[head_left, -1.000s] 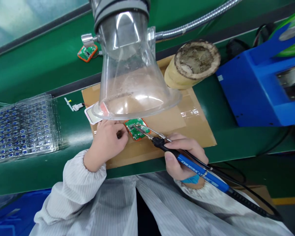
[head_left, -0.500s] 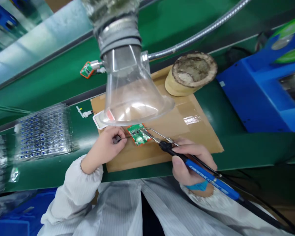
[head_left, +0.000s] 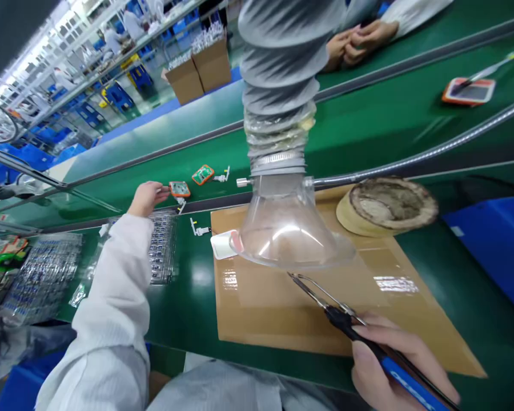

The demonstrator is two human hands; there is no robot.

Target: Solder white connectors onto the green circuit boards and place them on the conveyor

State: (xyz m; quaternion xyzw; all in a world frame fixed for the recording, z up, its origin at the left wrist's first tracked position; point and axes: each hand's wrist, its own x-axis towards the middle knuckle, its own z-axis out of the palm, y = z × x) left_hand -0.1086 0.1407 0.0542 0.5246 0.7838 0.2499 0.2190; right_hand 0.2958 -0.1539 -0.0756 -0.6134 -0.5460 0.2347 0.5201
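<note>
My left hand (head_left: 147, 197) reaches far out to the green conveyor belt (head_left: 368, 123), its fingers pinched on a small circuit board with an orange edge (head_left: 180, 189). A second orange-edged board (head_left: 203, 174) lies just beyond it on the belt. My right hand (head_left: 400, 365) grips a blue-handled soldering iron (head_left: 360, 337) low at the right, its tip hovering over the bare cardboard mat (head_left: 282, 308). A clear fume funnel (head_left: 289, 231) hangs over the mat's far edge.
A worn round sponge holder (head_left: 388, 205) sits at the mat's far right. Clear trays of small blue parts (head_left: 160, 245) lie left of the mat. A blue machine (head_left: 494, 245) stands at the right. Another person's hands (head_left: 360, 37) rest across the belt, near an orange-framed device (head_left: 469, 91).
My left hand left the mat and carried the board out to the conveyor belt. The mat under the funnel now lies bare. My view swung upward.
</note>
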